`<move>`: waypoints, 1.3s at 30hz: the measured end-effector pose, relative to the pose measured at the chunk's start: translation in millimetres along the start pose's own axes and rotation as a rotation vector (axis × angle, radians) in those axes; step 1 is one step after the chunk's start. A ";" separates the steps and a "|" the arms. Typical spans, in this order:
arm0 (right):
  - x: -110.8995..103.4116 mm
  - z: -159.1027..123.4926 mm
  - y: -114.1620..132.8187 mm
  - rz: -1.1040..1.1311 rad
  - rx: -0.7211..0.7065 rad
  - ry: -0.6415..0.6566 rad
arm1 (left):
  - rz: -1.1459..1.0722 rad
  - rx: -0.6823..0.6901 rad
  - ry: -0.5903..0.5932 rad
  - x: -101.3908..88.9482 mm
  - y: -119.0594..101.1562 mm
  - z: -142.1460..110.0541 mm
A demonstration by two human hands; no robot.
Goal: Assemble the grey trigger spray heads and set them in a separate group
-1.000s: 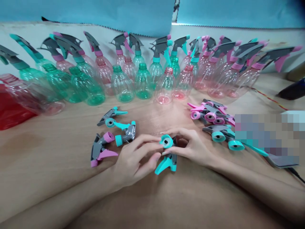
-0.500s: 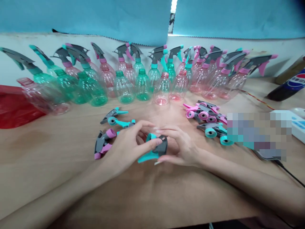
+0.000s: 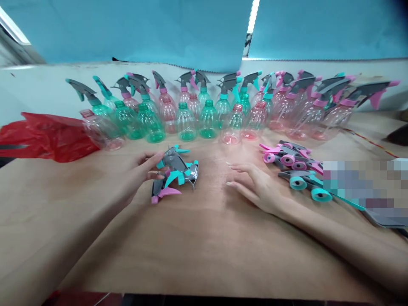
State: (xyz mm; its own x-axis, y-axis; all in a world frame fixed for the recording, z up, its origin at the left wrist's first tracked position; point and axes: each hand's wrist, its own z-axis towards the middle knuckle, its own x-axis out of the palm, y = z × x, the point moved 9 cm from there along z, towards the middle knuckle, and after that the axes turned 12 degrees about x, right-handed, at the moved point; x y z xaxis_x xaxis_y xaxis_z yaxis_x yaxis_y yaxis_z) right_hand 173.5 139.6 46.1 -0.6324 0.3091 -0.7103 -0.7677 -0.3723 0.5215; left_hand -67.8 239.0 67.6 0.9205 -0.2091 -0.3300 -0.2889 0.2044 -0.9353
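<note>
My left hand (image 3: 144,171) pinches a grey and turquoise trigger spray head (image 3: 175,161) by its collar, over a small group of other spray heads. A grey and pink spray head (image 3: 162,192) lies just below those fingers, and a turquoise one (image 3: 193,172) lies to their right. My right hand (image 3: 259,187) hovers over or rests on the table with its fingers apart and holds nothing. To its right lies a pile of pink and grey spray heads (image 3: 288,156), with turquoise-collared ones (image 3: 298,182) in front.
Rows of green and pink plastic bottles (image 3: 186,123) stand along the back wall, many with spray heads fitted, the front ones open-necked. A red plastic bag (image 3: 54,138) lies at the left. On the right are a thin cable (image 3: 371,138) and a blurred-out patch.
My hands have parted. The left has carried the turquoise spray head left to the small group; the right has let go and opened. The view has shifted left.
</note>
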 end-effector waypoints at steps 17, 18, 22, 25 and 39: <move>-17.9 -12.1 -18.0 -0.145 0.030 -0.002 | 0.591 0.397 0.106 29.3 -17.6 62.1; -19.3 -13.4 -17.2 -0.157 0.021 0.002 | 0.607 0.418 0.107 32.3 -21.6 63.0; -30.6 -17.3 -11.8 -0.218 -0.010 0.007 | 0.732 0.528 0.058 38.2 -42.6 59.3; -41.9 -17.0 -15.1 -0.272 -0.001 0.015 | 0.805 0.595 0.052 47.3 -56.9 49.8; -66.9 27.1 -102.0 -0.800 0.234 -0.003 | 0.704 0.833 0.440 180.3 -86.1 -5.9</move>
State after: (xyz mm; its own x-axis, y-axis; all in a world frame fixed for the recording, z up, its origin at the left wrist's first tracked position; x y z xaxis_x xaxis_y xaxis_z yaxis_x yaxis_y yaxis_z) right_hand 291.4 180.7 53.2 0.1127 0.4058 -0.9070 -0.9869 0.1521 -0.0546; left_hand 121.4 178.0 87.9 0.4092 -0.0801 -0.9089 -0.2863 0.9346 -0.2112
